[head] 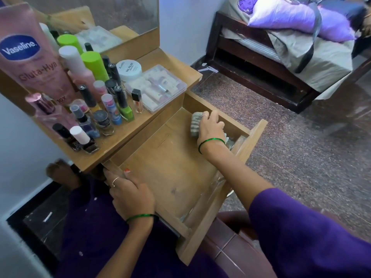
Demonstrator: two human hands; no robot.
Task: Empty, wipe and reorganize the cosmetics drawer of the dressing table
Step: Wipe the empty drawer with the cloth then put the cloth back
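The wooden drawer (202,223) of the dressing table is pulled out, and its bare floor shows. My right hand (210,127) grips a bunched grey-striped cloth (195,123) and holds it against the drawer floor at the far right corner. My left hand (130,194) holds the drawer's near left side wall, thumb over the edge. On the table top (112,149) stand several nail polish bottles (124,103), a pink Vaseline bottle (30,53), green-capped bottles (94,65), a white Zudio jar (128,69) and a clear plastic box (158,87) of small cosmetics.
A mirror (120,15) stands behind the table top. A dark wooden bed (251,63) with purple pillows and a grey bag lies at the right, across a speckled floor (301,147). My purple clothing fills the bottom of the view.
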